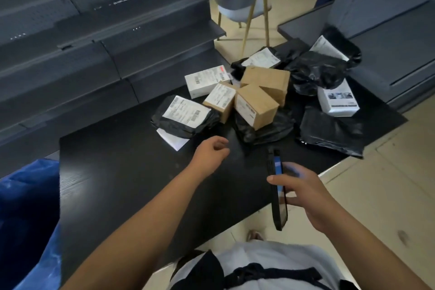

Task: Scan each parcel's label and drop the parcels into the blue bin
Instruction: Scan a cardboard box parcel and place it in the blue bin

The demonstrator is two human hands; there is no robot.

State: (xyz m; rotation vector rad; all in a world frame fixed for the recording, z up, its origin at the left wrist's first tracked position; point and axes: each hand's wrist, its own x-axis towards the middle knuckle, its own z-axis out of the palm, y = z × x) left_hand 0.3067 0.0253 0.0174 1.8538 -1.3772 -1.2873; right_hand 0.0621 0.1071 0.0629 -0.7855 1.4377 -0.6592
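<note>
Several parcels lie heaped at the far end of the black table (131,176): brown cardboard boxes (256,106), black poly bags with white labels (186,117), and white boxes (207,80). My left hand (211,150) hovers over the table just short of the heap, fingers loosely curled, holding nothing. My right hand (303,193) grips a black phone-like scanner (277,188) on edge, its blue screen lit. The blue bin (26,214) shows at the lower left beside the table.
Dark metal shelving (82,54) runs along the left and back. A grey chair with gold legs (244,7) stands behind the table. More dark shelving (388,30) rises at the right. Beige floor tiles (381,195) lie to the right.
</note>
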